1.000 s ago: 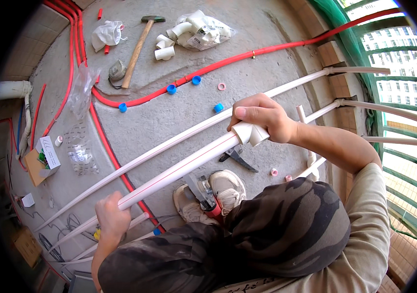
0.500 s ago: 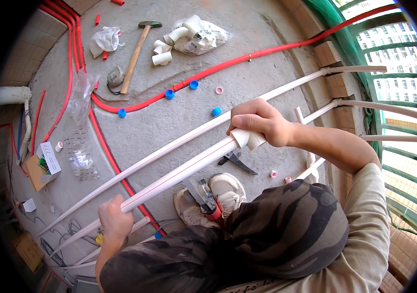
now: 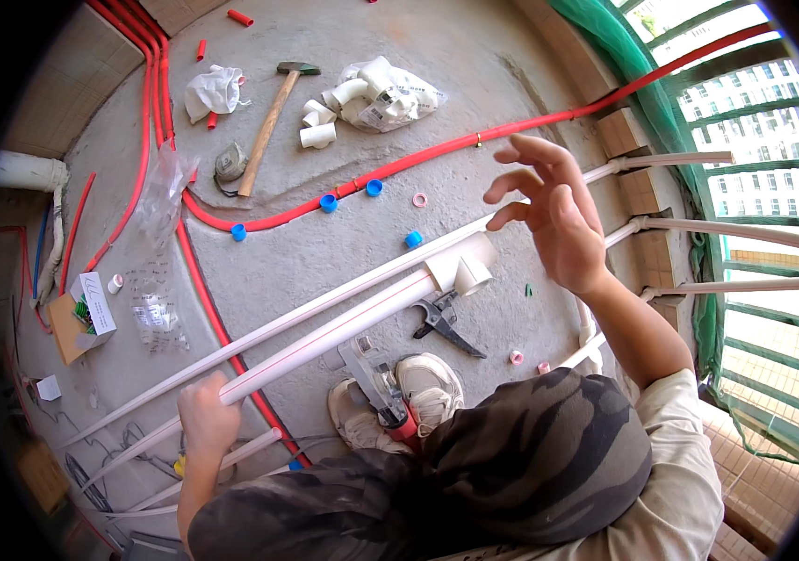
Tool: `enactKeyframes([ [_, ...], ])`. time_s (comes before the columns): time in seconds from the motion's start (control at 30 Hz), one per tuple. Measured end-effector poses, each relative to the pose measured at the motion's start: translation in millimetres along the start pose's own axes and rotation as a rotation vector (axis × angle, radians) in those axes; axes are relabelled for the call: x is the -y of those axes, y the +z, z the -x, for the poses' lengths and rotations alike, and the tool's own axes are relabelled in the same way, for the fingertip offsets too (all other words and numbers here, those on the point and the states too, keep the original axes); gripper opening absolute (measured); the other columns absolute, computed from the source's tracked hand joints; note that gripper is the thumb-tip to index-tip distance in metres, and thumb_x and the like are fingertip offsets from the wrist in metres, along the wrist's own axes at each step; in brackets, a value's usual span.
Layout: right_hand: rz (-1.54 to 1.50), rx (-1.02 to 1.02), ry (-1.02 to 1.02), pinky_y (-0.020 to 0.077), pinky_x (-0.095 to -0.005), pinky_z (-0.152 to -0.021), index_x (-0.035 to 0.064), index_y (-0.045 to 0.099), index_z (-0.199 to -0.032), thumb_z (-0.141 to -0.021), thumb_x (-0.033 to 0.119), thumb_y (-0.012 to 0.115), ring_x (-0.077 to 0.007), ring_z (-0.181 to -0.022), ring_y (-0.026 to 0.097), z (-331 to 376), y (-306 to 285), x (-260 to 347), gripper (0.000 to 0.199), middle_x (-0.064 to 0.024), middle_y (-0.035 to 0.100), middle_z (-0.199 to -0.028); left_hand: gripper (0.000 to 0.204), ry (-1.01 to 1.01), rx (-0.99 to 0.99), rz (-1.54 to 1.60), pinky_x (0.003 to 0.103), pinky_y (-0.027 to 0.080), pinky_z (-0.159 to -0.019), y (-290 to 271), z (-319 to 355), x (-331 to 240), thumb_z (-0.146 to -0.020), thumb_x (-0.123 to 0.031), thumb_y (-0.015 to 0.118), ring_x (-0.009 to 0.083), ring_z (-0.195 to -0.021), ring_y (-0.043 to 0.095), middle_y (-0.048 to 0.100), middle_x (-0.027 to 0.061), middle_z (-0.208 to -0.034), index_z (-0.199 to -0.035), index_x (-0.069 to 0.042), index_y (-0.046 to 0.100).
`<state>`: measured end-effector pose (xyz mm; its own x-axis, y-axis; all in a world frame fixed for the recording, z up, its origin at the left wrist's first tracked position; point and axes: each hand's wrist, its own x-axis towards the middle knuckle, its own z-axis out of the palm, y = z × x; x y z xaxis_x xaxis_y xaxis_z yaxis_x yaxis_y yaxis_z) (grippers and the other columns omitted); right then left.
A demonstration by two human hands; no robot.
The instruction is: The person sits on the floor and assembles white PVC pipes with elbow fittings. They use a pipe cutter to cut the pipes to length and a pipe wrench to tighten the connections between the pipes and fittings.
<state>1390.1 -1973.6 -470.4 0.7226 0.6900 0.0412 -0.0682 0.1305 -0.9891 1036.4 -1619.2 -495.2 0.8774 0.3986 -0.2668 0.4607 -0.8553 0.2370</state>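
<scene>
Left fingers (image 3: 205,393) wrapped around the white pipe (image 3: 329,335), right fingers (image 3: 541,150) loosely spread, apart from its end fitting (image 3: 455,262)

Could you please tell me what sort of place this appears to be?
Likely a building site, perhaps a balcony: there is a bare concrete floor, a red pipe running across it, and open bars along one side.

The grey concrete floor (image 3: 315,254) carries a wooden-handled hammer (image 3: 270,134) near a clear bag of white fittings (image 3: 388,101). A curving red pipe (image 3: 418,162) runs across it, near blue caps (image 3: 328,203) and a pink ring (image 3: 414,200).
</scene>
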Motion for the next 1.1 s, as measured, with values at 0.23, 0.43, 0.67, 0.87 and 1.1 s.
enactKeyframes([
  [0.23, 0.114, -0.001, -0.064, 0.0484, -0.0448, -0.102, 0.0070, 0.008, -0.166, -0.092, 0.056, 0.071, -0.0285, -0.110, 0.066, 21.2, 5.5, 4.6, 0.109, -0.0219, 0.038, -0.146, 0.034, -0.026, 0.029, 0.017, 0.056, 0.046, -0.064, -9.4, -3.5, 1.0, -0.077, -0.022, 0.085, 0.0500, -0.072, 0.063, 0.063, 0.0247, -0.070, -0.070, -0.002, 0.058],
  [0.43, 0.092, 0.065, -0.045, 0.0502, -0.0440, -0.107, 0.0088, 0.004, -0.167, -0.088, 0.055, 0.076, -0.0300, -0.116, 0.067, 27.0, 10.6, 10.9, 0.116, -0.0215, 0.044, -0.147, 0.033, -0.015, 0.027, 0.052, 0.051, 0.046, -0.061, -19.7, -4.6, -1.5, -0.073, -0.017, 0.087, 0.0487, -0.070, 0.062, 0.062, 0.0249, -0.069, -0.069, 0.001, 0.060],
  [0.67, -0.032, 0.264, 0.066, 0.0330, -0.0506, -0.120, 0.0087, 0.001, -0.168, -0.087, 0.051, 0.081, -0.0318, -0.134, 0.055, 13.8, 17.7, 11.9, 0.122, -0.0250, 0.041, -0.156, 0.034, 0.010, 0.001, -0.001, 0.055, 0.046, -0.063, -16.5, 3.1, -3.2, -0.077, -0.022, 0.085, 0.0474, -0.071, 0.063, 0.063, 0.0215, -0.070, -0.071, -0.004, 0.057],
  [0.87, -0.018, 0.254, 0.167, 0.0389, -0.0476, -0.116, 0.0070, 0.005, -0.168, -0.087, 0.044, 0.082, -0.0308, -0.131, 0.057, 16.2, 16.8, 9.2, 0.118, -0.0232, 0.041, -0.155, 0.037, 0.045, -0.195, -0.039, 0.055, 0.043, -0.061, 6.3, 12.1, 2.7, -0.084, -0.023, 0.081, 0.0456, -0.070, 0.060, 0.059, 0.0193, -0.071, -0.071, -0.005, 0.051],
  [1.1, -0.228, 0.082, 0.189, 0.0432, -0.0428, -0.111, 0.0062, 0.006, -0.168, -0.086, 0.036, 0.083, -0.0293, -0.126, 0.058, 23.6, 26.3, 8.0, 0.117, -0.0200, 0.042, -0.150, 0.038, 0.116, -0.375, -0.105, 0.052, 0.042, -0.058, 23.6, 11.7, -13.2, -0.087, -0.021, 0.081, 0.0406, -0.064, 0.057, 0.054, 0.0144, -0.068, -0.070, -0.006, 0.051],
])
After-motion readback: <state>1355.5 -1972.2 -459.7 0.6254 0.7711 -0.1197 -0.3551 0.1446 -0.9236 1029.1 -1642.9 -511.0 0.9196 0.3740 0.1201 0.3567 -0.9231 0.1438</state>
